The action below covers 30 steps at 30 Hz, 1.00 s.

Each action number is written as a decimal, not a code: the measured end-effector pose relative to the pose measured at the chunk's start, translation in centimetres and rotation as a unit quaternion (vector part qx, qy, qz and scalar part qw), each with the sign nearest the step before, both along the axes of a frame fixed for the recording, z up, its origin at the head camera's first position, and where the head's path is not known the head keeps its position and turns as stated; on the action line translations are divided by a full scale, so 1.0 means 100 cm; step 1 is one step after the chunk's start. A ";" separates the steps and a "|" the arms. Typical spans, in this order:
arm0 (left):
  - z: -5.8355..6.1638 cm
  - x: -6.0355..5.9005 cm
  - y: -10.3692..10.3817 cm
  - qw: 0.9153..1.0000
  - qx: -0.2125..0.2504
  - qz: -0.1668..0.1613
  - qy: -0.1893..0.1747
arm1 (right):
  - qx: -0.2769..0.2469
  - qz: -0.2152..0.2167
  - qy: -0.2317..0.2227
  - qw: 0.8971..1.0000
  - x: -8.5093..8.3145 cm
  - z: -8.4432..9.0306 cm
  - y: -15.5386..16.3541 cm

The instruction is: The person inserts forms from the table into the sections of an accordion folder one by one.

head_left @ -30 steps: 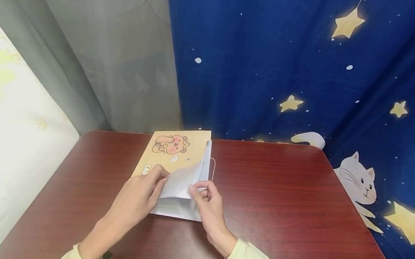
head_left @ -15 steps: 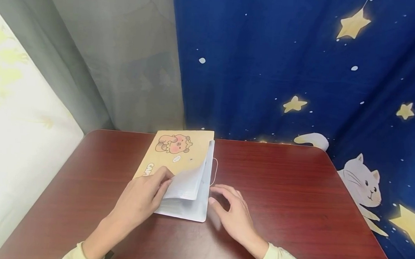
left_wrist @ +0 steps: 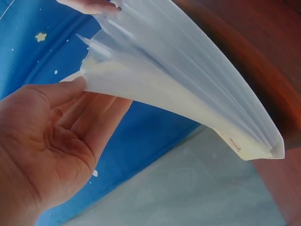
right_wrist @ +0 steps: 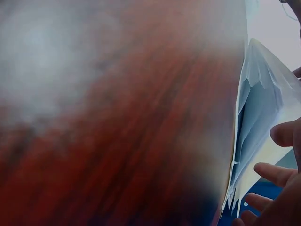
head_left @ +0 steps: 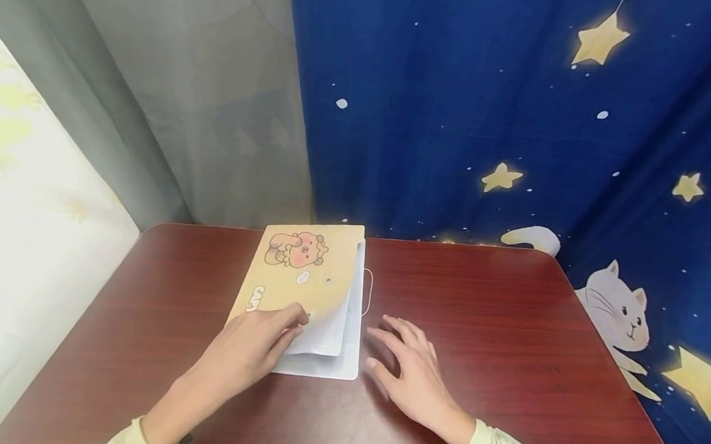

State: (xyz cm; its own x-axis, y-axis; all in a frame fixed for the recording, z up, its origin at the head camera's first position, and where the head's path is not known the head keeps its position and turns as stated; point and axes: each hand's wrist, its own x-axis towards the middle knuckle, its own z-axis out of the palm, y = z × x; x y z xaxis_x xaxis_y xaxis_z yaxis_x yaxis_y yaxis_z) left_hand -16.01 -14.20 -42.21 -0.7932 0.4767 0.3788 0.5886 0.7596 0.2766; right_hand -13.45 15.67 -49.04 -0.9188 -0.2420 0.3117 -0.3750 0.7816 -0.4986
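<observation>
Two hands on a dark red table [head_left: 507,324]. Notebook [head_left: 304,280] with a tan cartoon cover lies at the table's far middle, closed side left, pages fanning open on the right. Left hand [head_left: 252,351] sits at the near-left corner of the notebook, fingers slid under the lifted cover and top pages, thumb on top, pinching that bent bundle; left wrist view shows the pages [left_wrist: 188,89] curving up off the thumb tip. Right hand [head_left: 411,369] rests flat on the table just right of the notebook, fingers spread and relaxed, holding nothing, apart from the page edges. Thin white loop of string [head_left: 369,290] hangs off the notebook's right edge. Blue star-and-cat curtain [head_left: 517,123] behind, grey curtain [head_left: 186,106] to its left.
</observation>
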 end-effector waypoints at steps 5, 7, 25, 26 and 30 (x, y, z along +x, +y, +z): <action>-0.004 0.001 0.004 1.000 -0.007 -0.014 -0.024 | -0.001 -0.010 -0.014 1.000 0.003 -0.002 0.005; -0.005 0.001 0.006 0.999 -0.010 -0.024 -0.033 | 0.000 -0.013 -0.018 1.000 0.003 -0.002 0.007; -0.024 0.008 0.031 0.995 -0.089 -0.033 -0.030 | -0.002 -0.017 -0.015 1.000 0.008 0.003 0.007; -0.026 0.008 0.032 0.995 -0.091 -0.036 -0.027 | -0.002 -0.018 -0.014 1.000 0.008 0.003 0.007; -0.035 0.010 0.037 0.993 -0.107 -0.056 0.010 | -0.004 -0.022 -0.013 1.000 0.009 0.004 0.006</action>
State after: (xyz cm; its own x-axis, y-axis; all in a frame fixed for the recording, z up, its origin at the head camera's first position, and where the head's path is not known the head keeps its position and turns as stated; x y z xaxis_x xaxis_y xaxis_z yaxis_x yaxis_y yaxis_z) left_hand -15.04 -10.53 -45.67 -0.7242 0.6323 0.2751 0.6761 0.7296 0.1027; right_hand -12.54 16.29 -48.66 -0.9364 -0.1989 0.2889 -0.3271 0.7929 -0.5142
